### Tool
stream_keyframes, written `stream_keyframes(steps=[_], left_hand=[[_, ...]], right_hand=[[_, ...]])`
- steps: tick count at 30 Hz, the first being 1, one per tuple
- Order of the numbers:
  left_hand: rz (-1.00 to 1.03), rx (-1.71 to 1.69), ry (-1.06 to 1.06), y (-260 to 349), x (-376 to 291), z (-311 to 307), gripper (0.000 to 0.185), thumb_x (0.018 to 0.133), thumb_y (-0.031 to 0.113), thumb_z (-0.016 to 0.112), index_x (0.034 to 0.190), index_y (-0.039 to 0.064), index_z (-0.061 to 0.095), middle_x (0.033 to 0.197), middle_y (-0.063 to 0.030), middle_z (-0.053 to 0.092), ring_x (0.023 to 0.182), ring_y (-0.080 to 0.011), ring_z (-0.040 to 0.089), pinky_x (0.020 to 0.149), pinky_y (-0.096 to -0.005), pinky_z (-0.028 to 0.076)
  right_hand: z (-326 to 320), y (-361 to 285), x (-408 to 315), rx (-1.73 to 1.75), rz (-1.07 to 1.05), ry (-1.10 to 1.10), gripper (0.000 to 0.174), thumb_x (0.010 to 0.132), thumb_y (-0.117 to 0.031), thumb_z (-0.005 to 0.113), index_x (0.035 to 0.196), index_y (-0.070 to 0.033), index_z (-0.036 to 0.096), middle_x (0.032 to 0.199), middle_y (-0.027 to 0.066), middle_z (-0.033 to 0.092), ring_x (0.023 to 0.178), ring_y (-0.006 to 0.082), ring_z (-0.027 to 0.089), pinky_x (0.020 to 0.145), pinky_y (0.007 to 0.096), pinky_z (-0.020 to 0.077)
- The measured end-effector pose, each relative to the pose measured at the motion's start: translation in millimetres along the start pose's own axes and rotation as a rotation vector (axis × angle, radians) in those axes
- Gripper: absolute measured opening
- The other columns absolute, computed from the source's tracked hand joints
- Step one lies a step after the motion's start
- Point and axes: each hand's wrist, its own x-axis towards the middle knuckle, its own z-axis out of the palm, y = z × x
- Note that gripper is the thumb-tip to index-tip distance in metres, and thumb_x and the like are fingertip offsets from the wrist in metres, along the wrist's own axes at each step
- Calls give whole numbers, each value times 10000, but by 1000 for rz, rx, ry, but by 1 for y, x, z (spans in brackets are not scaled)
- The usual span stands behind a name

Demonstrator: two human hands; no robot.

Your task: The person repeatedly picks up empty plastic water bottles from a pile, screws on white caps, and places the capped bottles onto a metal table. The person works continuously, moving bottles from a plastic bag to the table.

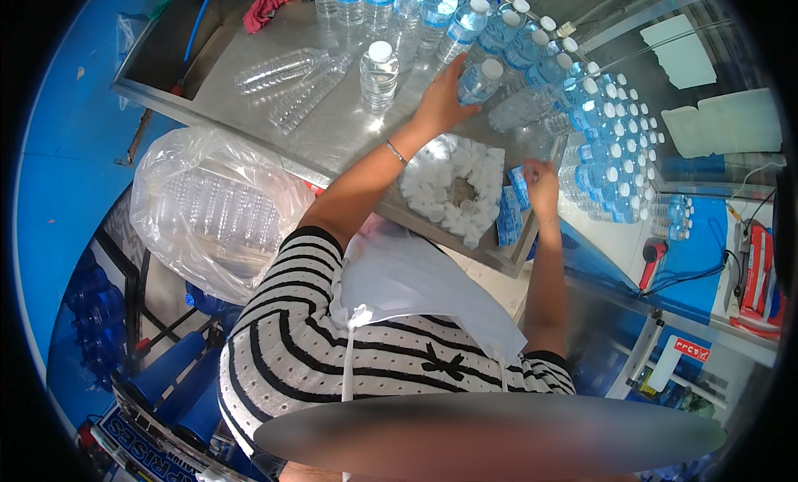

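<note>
My left hand (444,104) grips a capped plastic water bottle (480,83) with a blue label, fingers and thumb around its side. My right hand (541,186) is over a small pile of flat blue bottle labels (510,215) at the right end of the steel table. Its fingertips are blurred, so a grip on a label cannot be made out. Between my arms sits a clear bag of white bottle caps (446,182), open in the middle. A capped bottle without a label (379,76) stands left of my left hand, and a clear bottle (523,108) leans to the right of the held one.
Two clear bottles (310,94) lie on the steel table (249,117). Rows of labelled bottles (614,132) line its back and right. A big plastic bag of clear bottles (218,201) stands at my left. A red heat gun (653,257) with a cord lies far right.
</note>
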Motion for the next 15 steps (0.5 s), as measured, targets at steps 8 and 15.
stream_keyframes(steps=[8,15], left_hand=[[-153,196,4,10,-16,-1,969,666,236,851,1431,26,295,1194,-268,586,1048,-406,612,896,-416,495],[-202,-463,-595,45,-65,-30,494,872,221,702,1269,-16,526,1102,-135,641,990,-221,633,838,-351,513]], right_hand=[[41,49,-39,93,66,248,174,756,-35,731,921,-87,751,842,110,574,820,259,565,735,344,462],[2,-71,-5,539,29,182,172,800,-36,713,971,-52,720,966,52,560,822,144,546,687,251,436]])
